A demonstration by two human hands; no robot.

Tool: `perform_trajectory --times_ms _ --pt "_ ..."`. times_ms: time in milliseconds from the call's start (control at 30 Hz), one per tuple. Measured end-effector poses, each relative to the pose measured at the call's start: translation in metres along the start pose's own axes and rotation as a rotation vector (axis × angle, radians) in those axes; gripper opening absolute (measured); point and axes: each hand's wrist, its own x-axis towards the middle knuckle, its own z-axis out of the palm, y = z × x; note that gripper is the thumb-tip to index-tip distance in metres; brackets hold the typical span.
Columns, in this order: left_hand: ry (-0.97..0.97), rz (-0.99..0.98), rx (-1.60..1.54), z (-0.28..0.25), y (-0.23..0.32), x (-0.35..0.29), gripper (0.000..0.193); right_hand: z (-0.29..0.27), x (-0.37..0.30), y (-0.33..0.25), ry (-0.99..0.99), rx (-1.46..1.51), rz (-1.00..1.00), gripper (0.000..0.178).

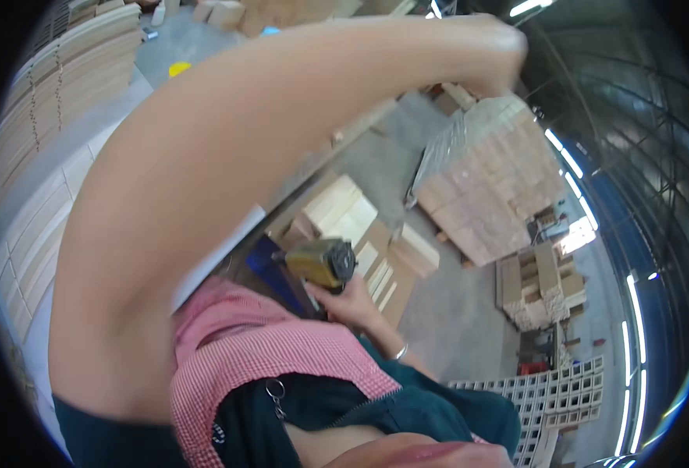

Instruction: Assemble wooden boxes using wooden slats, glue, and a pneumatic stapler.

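My right hand [354,301], with a band at its wrist, is closed around the handle of a nail gun [317,263]. The tool has a yellowish body and a round black end cap. Just beside it is a dark blue object [270,269], partly hidden. My left arm is raised and bent across the upper view, very close to the camera. Its blurred hand [499,51] is at the upper right, and its fingers cannot be made out. I see nothing in that hand.
Wooden blocks [340,207] and thin strips [380,281] lie past the nail gun. A wrapped pallet stack [485,183] stands beyond. Stacked boards [87,70] rise at the left. More stacked wooden parts [539,288] and a pale lattice stack [571,390] stand at the right.
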Motion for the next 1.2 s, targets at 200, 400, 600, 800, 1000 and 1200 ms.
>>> perform_trajectory --times_ms 200,400,600,800,1000,1200 --pt "-0.110 -0.763 -0.290 0.065 -0.033 -0.325 0.026 0.009 0.044 0.041 -0.165 -0.097 -0.124 0.038" --pt "0.235 -1.477 -0.156 0.032 0.053 -0.461 0.027 0.048 0.066 0.011 -0.361 -0.211 -0.286 0.033" --pt "-0.046 -1.157 0.577 0.027 0.052 -0.510 0.073 0.072 0.082 -0.032 -0.466 -0.141 -0.288 0.028" --pt "-0.288 -1.412 0.557 0.015 0.043 -0.476 0.085 0.092 0.093 -0.080 -0.526 -0.235 -0.210 0.021" --pt "-0.327 -1.324 0.534 0.017 0.027 -0.490 0.055 0.106 0.114 -0.102 -0.552 -0.361 -0.238 0.023" --pt "-0.249 -1.368 0.358 0.032 0.013 -0.506 0.044 0.115 0.131 -0.110 -0.560 -0.407 -0.283 0.026"
